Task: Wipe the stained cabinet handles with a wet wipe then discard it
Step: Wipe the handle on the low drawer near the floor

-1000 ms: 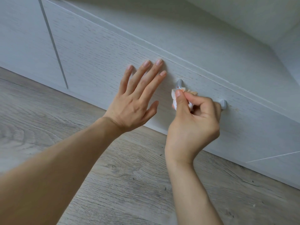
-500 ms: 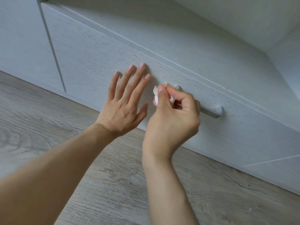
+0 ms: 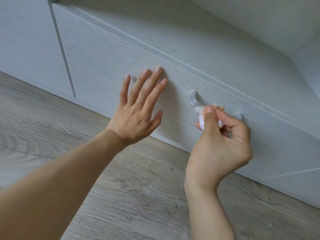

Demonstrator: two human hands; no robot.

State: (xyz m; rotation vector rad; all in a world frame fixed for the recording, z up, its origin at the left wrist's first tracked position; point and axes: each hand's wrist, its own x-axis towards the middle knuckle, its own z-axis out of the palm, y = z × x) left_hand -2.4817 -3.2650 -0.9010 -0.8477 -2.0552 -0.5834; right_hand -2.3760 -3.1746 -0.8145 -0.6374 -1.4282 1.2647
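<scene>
Person, head-camera view: two bare forearms and hands. Left hand (image 3: 136,111): slender fingers, short trimmed nails with a natural pale-pink gloss, tendons and knuckles showing on the back. Right hand (image 3: 220,146): thumbnail short and unpainted, wrist crease visible. No sleeves, rings, watch, bracelets or gloves on either arm as far as the frame edge.

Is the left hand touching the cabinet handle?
Apart. In the head view the left hand lies flat on the drawer front, and bare panel shows between its fingers and the handle.
</scene>
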